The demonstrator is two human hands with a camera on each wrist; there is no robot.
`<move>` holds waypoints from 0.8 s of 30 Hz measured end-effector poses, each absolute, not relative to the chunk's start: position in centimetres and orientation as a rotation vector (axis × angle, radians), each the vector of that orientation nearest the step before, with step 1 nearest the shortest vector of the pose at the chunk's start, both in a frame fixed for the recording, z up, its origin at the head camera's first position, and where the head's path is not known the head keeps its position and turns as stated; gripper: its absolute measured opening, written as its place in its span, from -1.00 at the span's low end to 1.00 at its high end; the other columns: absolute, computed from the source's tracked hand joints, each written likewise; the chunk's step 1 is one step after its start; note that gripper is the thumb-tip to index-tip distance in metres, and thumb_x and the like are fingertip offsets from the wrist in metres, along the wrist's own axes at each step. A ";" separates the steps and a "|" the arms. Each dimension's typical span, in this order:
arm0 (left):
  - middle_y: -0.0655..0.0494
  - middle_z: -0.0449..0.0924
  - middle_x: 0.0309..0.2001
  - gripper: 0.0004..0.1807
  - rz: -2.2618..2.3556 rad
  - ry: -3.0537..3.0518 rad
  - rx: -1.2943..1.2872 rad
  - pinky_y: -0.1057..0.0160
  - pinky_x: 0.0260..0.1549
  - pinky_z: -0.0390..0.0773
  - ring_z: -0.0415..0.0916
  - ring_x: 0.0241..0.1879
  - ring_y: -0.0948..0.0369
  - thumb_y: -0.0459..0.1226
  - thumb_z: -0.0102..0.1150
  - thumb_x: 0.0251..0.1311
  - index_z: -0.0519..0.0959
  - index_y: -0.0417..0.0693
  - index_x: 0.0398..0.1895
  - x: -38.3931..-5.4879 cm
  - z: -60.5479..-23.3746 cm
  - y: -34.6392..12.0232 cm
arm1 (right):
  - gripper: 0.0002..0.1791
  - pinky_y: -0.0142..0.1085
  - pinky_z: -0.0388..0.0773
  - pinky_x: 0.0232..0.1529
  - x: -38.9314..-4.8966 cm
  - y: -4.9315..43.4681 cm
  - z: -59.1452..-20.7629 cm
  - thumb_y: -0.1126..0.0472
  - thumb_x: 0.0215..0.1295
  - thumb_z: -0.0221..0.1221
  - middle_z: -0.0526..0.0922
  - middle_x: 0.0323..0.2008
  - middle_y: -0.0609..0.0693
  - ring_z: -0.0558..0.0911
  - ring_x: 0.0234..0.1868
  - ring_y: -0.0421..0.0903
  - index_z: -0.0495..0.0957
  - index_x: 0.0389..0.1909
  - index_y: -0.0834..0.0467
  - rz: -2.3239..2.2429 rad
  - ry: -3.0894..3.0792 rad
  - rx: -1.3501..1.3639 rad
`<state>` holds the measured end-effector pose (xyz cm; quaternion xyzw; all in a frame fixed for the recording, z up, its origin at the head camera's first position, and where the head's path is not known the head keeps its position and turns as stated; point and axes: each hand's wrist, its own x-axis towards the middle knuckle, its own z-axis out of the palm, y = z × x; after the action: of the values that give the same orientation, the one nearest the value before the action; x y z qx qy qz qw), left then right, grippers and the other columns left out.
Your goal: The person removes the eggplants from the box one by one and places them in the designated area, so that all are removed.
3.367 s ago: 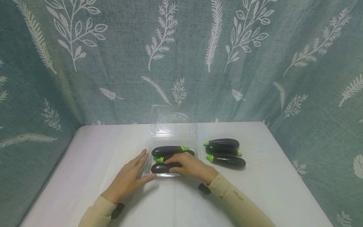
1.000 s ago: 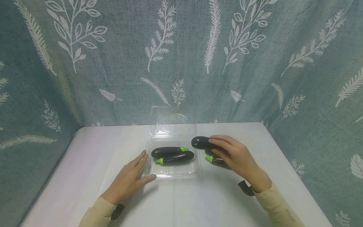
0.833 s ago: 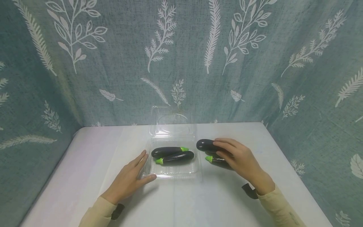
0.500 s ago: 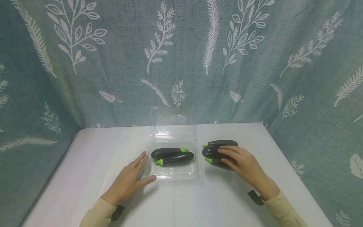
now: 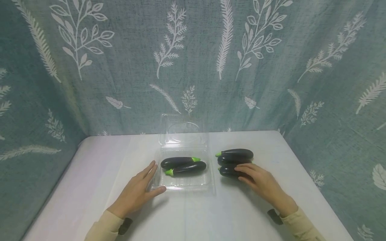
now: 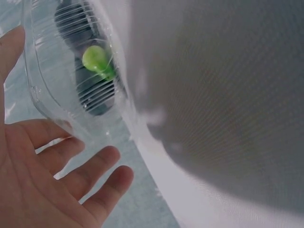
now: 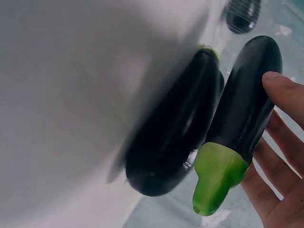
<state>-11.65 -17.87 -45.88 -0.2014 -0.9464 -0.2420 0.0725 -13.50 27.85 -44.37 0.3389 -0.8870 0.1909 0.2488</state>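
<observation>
My right hand [image 5: 263, 184] holds a dark eggplant [image 7: 249, 95] between thumb and fingers, its green stem end [image 7: 216, 178] toward the palm side. In the head view, the eggplant's blunt end points left and overlaps the nearest of three eggplants on the table. That nearest eggplant [image 7: 173, 128] lies close beside the held one in the right wrist view. My left hand [image 5: 135, 192], fingers spread and fairly straight, rests against the left side of a clear plastic clamshell container [image 5: 187, 183]. Inside it, two eggplants [image 5: 187, 168] lie in its back half.
The container's clear lid [image 5: 184, 130] stands raised at the back. Behind the held eggplant lie a middle eggplant [image 5: 230, 160] and a back one [image 5: 238, 153]. A white-covered table [image 5: 187, 217] carries everything, with patterned teal curtains [image 5: 135, 60] behind and at both sides.
My right hand has taken the front eggplant out of the container and carried it right. Over the last second it has come forward and down across the row. The left hand has stayed put.
</observation>
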 end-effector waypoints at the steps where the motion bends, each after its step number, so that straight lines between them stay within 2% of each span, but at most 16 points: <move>1: -0.11 0.11 0.56 0.01 -0.725 -2.842 -0.607 -0.26 0.32 0.31 0.25 0.42 -0.22 0.25 0.21 0.27 0.21 -0.26 0.54 -11.7 -45.9 -17.9 | -0.54 -0.12 0.62 0.06 -13.5 27.8 -44.5 0.23 0.06 0.50 0.70 0.04 -0.04 0.70 0.04 -0.03 0.69 0.04 0.07 0.519 -2.414 0.932; 24: -0.10 0.11 0.56 0.00 -0.726 -2.837 -0.617 -0.25 0.33 0.31 0.24 0.42 -0.21 0.25 0.21 0.27 0.21 -0.26 0.53 -11.8 -45.9 -17.9 | -0.49 -0.10 0.68 -0.04 -13.5 28.1 -46.2 0.28 -0.05 0.56 0.70 -0.01 0.06 0.71 -0.02 0.01 0.70 0.00 0.10 0.478 -2.398 0.985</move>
<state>-11.79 -17.92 -45.87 -0.2057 -0.9453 -0.2420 0.0741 -13.55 28.09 -46.18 0.3618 -0.8808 0.1754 0.2499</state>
